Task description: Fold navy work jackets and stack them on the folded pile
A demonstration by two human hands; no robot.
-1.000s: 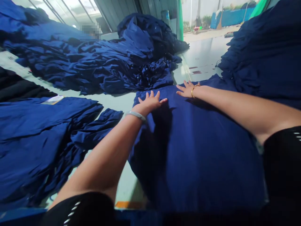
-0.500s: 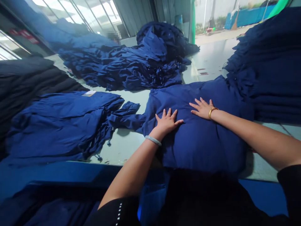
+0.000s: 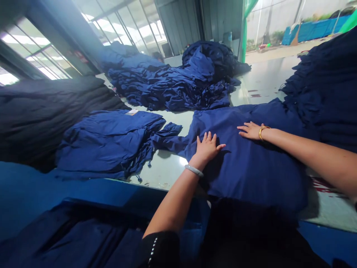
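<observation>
A navy blue garment (image 3: 245, 163) lies spread flat on the pale green table (image 3: 167, 171) in front of me. My left hand (image 3: 206, 148), with a pale bangle on the wrist, rests palm down on the garment's left part, fingers stretched out. My right hand (image 3: 251, 130), with a gold bangle, lies flat on the cloth further back and to the right, fingers also spread. Neither hand holds anything.
A folded stack of blue garments (image 3: 108, 143) sits to the left, a dark pile (image 3: 41, 115) beyond it. A crumpled blue heap (image 3: 181, 82) fills the back. A tall stack of navy cloth (image 3: 329, 93) stands at the right. Blue fabric (image 3: 69, 234) hangs below the table's edge.
Both hands have slid back toward me over the garment, staying flat. The view has pulled back and swung left, showing more of the table's front edge and the dark pile.
</observation>
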